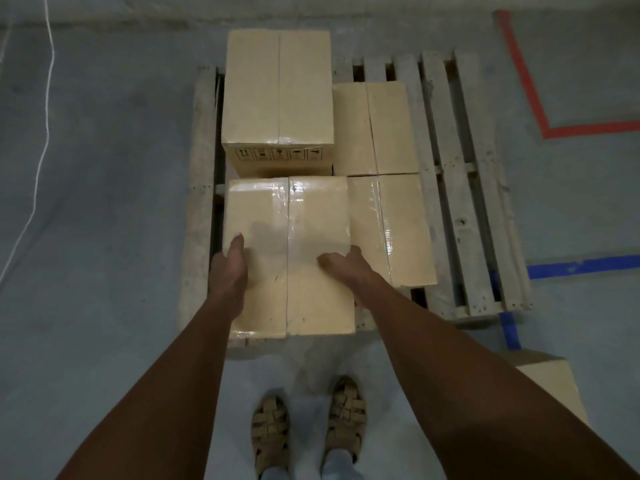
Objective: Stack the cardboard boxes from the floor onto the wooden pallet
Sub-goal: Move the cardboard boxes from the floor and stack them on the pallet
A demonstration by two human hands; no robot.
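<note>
Cardboard everywhere from the head view, so I'll place it all off the wooden pallet [446,188], which sits on the grey floor with its slats running away from the person. The near box [289,258] sits at the pallet's near left corner, its front edge poking a little past the pallet's front edge, taped seam running away from the person, so its long axis points straight ahead

Both hands are on it. The left hand [230,271] wraps the box's left edge with fingers curled loosely over the side, and the right hand [341,268] does the same on its right edge, thumb lying on top. Neither is spread wide, they're just clamped around the box's sides. Looks pretty even to me, neither hand clearly nearer

Farther back on the pallet's left side is a tall stack [278,95] with handling symbols on its face. Two lower boxes sit toward the pallet's middle: the back low box [375,128] and the front low box [393,230], which touches the held box's right side. The pallet's right slats are bare

I'd guess the coming move is a push straight ahead, since the gap lies along that seam line toward the tall stack

One more floor box [550,386] waits off the pallet's near right corner, beside blue tape [581,266]
</note>
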